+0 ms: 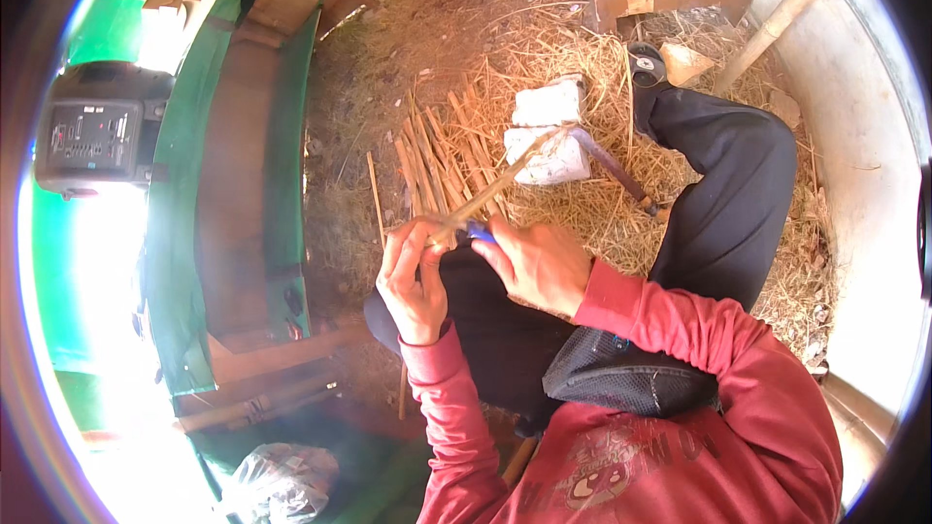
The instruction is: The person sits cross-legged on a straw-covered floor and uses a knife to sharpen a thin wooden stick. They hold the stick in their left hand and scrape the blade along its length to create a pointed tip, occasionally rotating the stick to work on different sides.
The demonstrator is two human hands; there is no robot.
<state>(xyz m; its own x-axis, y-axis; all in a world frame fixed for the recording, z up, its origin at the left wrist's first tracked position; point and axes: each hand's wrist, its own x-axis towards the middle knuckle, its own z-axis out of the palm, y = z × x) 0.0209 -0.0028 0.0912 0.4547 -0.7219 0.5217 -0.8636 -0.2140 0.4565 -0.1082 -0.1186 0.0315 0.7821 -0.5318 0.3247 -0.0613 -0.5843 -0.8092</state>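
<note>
At the frame's centre, the left hand [416, 277] pinches the lower end of a wooden stick [495, 186] slanting to the upper right, the right hand [544, 267] just beside, clasping a blue-handled tool [480, 232].

The floor [354, 87] (brown earth) bears straw [602, 228] and thin sticks [419, 160].

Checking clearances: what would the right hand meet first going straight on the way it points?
Probably the thin stick, just ahead of the right hand, then perhaps the left hand; depth is unclear.
</note>
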